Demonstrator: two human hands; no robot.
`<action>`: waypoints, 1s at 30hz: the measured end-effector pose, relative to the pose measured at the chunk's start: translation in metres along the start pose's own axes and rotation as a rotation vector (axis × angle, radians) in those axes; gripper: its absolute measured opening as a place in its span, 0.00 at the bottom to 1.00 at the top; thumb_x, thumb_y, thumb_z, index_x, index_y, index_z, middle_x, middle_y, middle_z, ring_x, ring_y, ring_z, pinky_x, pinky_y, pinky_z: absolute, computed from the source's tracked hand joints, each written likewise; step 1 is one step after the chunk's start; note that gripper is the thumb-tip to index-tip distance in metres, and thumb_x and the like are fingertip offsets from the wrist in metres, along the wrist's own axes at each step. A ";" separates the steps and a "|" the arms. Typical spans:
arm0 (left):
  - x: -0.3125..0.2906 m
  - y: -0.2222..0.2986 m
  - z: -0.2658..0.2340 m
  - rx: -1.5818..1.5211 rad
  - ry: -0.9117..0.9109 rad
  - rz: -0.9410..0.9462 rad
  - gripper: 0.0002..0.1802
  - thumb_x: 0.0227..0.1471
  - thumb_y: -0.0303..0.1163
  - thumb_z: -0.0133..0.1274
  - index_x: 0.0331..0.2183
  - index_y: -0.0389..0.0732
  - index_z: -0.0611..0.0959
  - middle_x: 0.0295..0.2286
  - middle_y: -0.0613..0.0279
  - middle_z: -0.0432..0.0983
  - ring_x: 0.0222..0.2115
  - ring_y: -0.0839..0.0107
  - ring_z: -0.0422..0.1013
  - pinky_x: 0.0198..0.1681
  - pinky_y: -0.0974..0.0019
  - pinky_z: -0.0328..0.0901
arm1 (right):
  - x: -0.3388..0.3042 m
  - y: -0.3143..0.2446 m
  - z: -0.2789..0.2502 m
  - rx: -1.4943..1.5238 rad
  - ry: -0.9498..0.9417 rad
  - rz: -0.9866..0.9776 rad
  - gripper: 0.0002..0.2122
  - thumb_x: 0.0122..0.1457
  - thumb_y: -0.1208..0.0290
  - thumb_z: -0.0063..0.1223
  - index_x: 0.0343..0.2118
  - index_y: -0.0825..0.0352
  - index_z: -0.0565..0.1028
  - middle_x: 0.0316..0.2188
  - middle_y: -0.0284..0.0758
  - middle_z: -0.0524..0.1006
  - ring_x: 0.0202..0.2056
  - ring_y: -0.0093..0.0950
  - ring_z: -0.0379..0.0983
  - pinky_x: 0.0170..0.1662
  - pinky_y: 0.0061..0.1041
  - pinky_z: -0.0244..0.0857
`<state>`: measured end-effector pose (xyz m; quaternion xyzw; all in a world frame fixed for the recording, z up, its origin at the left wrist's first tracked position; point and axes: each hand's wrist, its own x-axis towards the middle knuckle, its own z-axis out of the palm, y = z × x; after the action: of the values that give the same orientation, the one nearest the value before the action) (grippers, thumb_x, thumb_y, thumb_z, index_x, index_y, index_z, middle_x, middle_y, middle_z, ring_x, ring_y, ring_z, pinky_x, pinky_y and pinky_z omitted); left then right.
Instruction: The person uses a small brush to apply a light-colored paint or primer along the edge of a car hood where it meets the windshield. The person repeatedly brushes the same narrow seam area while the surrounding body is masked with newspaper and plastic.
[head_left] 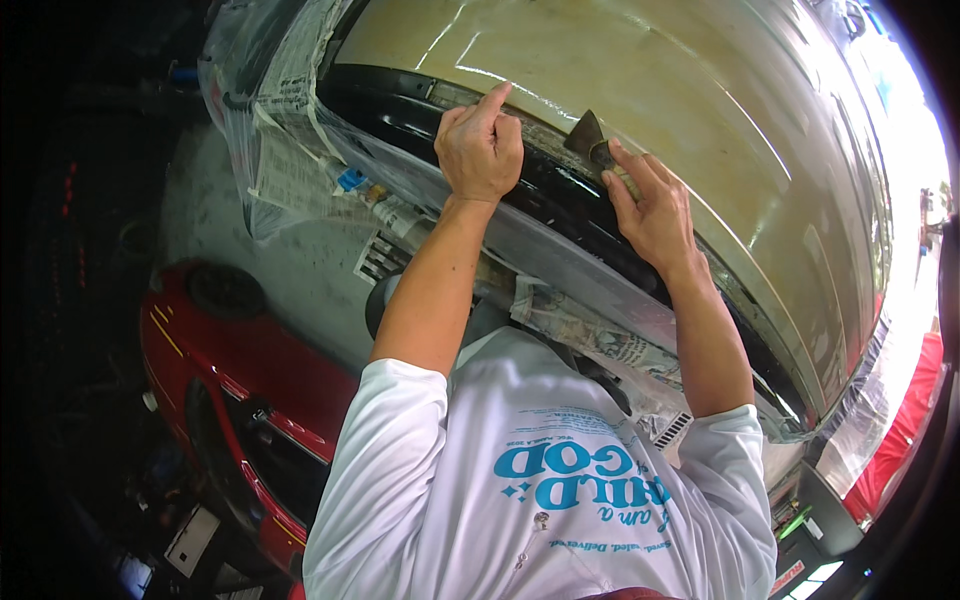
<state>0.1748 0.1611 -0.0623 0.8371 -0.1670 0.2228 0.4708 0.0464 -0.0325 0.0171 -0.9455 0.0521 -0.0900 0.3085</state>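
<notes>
A glossy tan car roof [690,110] curves across the upper part of the view. Along its near side runs a narrow, rough-looking channel [545,140], with a black glossy band [550,183] below it. My right hand [655,212] grips a small scraper [584,132], whose dark triangular blade lies at the roof's edge by the channel. Further left, my left hand [478,152] is closed over the same edge, its fingers curled and one digit pointing up toward the roof. What it pinches, if anything, is hidden.
Clear plastic sheeting [610,265] and taped newspaper [285,150] cover the car's side and end. A blue-ended fitting [352,180] sits by the sheeting at left. Behind on the left stands a red car [270,370] on a grey floor [215,215]. Red cloth [895,435] hangs at far right.
</notes>
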 end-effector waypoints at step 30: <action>-0.002 -0.003 0.001 -0.035 0.022 0.002 0.22 0.56 0.30 0.43 0.46 0.40 0.88 0.19 0.71 0.82 0.27 0.64 0.77 0.47 0.60 0.69 | -0.002 -0.023 0.005 -0.206 0.022 0.016 0.17 0.62 0.67 0.63 0.54 0.60 0.81 0.32 0.43 0.81 0.30 0.47 0.79 0.37 0.44 0.73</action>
<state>0.1746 0.1613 -0.0659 0.8261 -0.1665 0.2293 0.4871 0.0468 -0.0109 0.0263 -0.9708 0.0722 -0.0920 0.2096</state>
